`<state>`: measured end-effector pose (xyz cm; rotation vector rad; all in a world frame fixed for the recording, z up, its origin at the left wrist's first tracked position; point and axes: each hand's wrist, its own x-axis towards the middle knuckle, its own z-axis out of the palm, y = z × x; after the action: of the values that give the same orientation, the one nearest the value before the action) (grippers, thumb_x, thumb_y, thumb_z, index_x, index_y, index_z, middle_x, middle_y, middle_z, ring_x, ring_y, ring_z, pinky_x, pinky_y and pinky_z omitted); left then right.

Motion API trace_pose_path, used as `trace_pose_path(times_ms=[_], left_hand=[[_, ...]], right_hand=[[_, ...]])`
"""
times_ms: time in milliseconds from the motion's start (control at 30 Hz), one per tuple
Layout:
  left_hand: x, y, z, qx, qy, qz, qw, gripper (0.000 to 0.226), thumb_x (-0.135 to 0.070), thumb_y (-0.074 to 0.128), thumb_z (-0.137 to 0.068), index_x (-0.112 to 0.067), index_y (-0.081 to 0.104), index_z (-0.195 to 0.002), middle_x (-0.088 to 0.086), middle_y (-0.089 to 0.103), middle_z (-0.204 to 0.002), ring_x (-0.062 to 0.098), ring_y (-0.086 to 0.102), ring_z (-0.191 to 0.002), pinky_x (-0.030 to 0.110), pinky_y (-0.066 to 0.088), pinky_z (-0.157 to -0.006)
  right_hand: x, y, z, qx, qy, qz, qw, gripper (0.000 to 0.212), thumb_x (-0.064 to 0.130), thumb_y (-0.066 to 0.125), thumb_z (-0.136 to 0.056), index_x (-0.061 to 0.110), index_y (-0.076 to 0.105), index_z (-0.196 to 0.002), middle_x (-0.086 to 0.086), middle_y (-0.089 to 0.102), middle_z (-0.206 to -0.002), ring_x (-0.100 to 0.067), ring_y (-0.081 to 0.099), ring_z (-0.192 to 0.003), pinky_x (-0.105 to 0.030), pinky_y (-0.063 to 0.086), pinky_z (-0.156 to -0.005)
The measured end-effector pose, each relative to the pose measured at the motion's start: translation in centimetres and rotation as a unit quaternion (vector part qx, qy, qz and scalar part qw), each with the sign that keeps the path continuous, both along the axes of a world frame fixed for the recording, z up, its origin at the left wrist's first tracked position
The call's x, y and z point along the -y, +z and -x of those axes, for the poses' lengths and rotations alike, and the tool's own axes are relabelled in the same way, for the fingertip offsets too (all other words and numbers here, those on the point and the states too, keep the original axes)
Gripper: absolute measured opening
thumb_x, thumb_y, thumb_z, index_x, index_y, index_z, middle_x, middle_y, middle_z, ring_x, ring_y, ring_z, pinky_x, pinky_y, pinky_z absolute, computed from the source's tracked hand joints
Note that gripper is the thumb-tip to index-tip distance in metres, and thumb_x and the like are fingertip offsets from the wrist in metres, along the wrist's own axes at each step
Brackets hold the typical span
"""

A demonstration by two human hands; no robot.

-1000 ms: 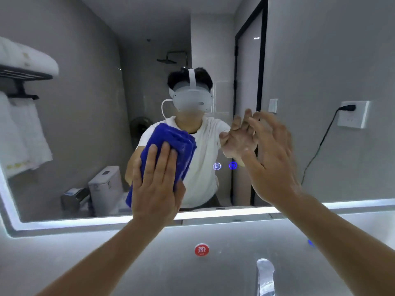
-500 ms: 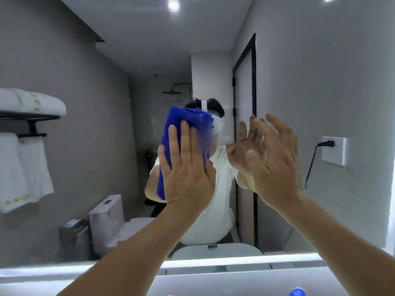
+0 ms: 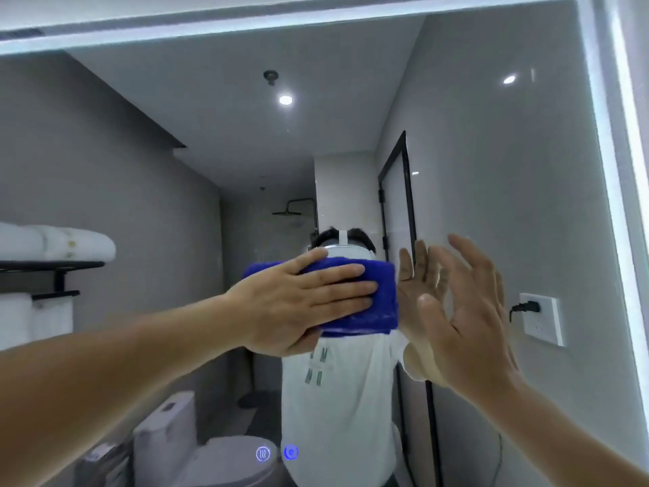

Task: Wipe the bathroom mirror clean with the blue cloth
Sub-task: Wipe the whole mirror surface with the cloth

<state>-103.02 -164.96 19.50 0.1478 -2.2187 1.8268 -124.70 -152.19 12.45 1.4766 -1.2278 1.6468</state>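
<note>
Since flat left hand (image 3: 298, 304) just presses blue cloth (image 3: 383, 297) to mirror (image 3: 491, 163), cloth may slip; spread, empty right hand (image 3: 470, 321) may smudge.

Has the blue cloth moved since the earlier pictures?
Yes. The blue cloth moved up: it was level with the lit mirror buttons, now well above them.

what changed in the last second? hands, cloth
The left hand slid the blue cloth up the mirror, from near its lower edge to well above it, and turned so its fingers point sideways, not up. The view tilted up with it. Unchanged: left hand pressing the cloth flat, right hand open beside it, holding nothing.
</note>
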Motion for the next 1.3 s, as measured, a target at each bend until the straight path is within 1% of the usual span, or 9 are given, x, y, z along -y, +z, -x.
trace_pose_path(times_ms=[200,433,533,667,733,900,1067,1133,1300], left_hand=[[0.4,12.3,-1.7,-0.147,0.015,0.015,0.989,0.066,-0.051,0.024,-0.099,-0.024,0.008,-0.158,-0.002,0.008,-0.166,0.016,-0.001,-0.153,0.049,0.012,-0.122],[-0.5,22.4,-1.0,-0.353,-0.017,-0.091,0.931,0.067,-0.048,0.022,-0.097,-0.027,0.003,-0.157,-0.006,0.0,-0.166,0.013,-0.003,-0.152,0.045,0.011,-0.122],[-0.7,23.2,-0.4,-0.394,-0.02,-0.113,0.912,0.068,-0.046,0.023,-0.095,-0.024,0.006,-0.158,-0.006,0.001,-0.166,0.015,-0.002,-0.152,0.047,0.012,-0.121],[-1.3,17.6,1.3,-0.437,-0.05,-0.116,0.891,0.072,-0.045,0.028,-0.095,-0.018,0.008,-0.158,0.001,0.007,-0.166,0.019,0.004,-0.152,0.049,0.013,-0.122],[-1.2,11.5,2.5,-0.397,-0.066,-0.102,0.91,0.074,-0.046,0.032,-0.093,-0.015,0.011,-0.157,0.004,0.012,-0.165,0.022,0.006,-0.152,0.051,0.015,-0.121],[0.2,-3.0,3.3,-0.132,-0.073,-0.072,0.986,0.068,-0.048,0.035,-0.095,-0.02,0.025,-0.156,-0.001,0.014,-0.163,0.02,-0.004,-0.153,0.052,0.009,-0.12],[0.1,2.0,2.4,0.016,-0.053,-0.038,0.998,0.065,-0.048,0.039,-0.095,-0.029,0.024,-0.155,-0.01,0.02,-0.163,0.014,-0.003,-0.153,0.048,0.004,-0.119],[0.1,5.6,2.4,0.008,-0.036,-0.007,0.999,0.067,-0.051,0.04,-0.095,-0.031,0.02,-0.156,-0.011,0.016,-0.163,0.013,-0.003,-0.153,0.048,0.006,-0.119],[-0.2,17.0,1.3,-0.146,-0.016,0.002,0.989,0.07,-0.058,0.028,-0.097,-0.029,0.005,-0.157,-0.009,0.002,-0.164,0.013,-0.005,-0.152,0.049,0.014,-0.122]], right_hand=[[0.5,2.7,-2.1,-0.002,0.007,0.023,1.0,0.059,0.043,0.033,-0.081,0.023,0.048,-0.135,0.009,0.028,-0.15,-0.007,0.024,-0.136,-0.031,0.027,-0.105],[0.3,5.3,-2.5,-0.029,-0.028,0.06,0.997,0.063,0.041,0.034,-0.08,0.022,0.046,-0.138,0.009,0.029,-0.15,-0.005,0.023,-0.137,-0.024,0.019,-0.106],[-0.1,5.4,-2.2,-0.033,-0.044,0.056,0.997,0.062,0.041,0.034,-0.081,0.022,0.046,-0.138,0.008,0.028,-0.15,-0.001,0.021,-0.134,-0.018,0.017,-0.103],[-1.0,5.2,-2.6,-0.016,-0.054,0.051,0.997,0.063,0.041,0.034,-0.079,0.023,0.047,-0.137,0.008,0.029,-0.15,0.001,0.02,-0.131,-0.03,0.023,-0.104],[-1.6,5.1,-3.1,-0.011,-0.058,0.049,0.997,0.061,0.038,0.037,-0.08,0.024,0.045,-0.138,0.01,0.028,-0.15,0.001,0.02,-0.133,-0.029,0.022,-0.105],[-2.5,4.4,-3.9,-0.026,-0.049,0.052,0.997,0.06,0.039,0.034,-0.081,0.02,0.047,-0.136,0.005,0.032,-0.149,0.001,0.023,-0.13,-0.03,0.027,-0.103],[-2.7,4.8,-1.4,-0.012,-0.051,0.056,0.997,0.055,0.029,0.042,-0.082,0.02,0.049,-0.135,0.007,0.033,-0.149,0.009,0.019,-0.125,-0.028,0.026,-0.099],[-2.5,5.1,-0.1,-0.012,-0.05,0.061,0.997,0.056,0.035,0.038,-0.081,0.02,0.05,-0.134,0.008,0.033,-0.148,0.012,0.018,-0.123,-0.023,0.023,-0.099],[-0.8,7.3,2.2,-0.04,-0.016,0.052,0.998,0.054,0.038,0.038,-0.082,0.024,0.05,-0.133,0.012,0.03,-0.148,0.019,0.014,-0.122,-0.011,0.016,-0.097]])
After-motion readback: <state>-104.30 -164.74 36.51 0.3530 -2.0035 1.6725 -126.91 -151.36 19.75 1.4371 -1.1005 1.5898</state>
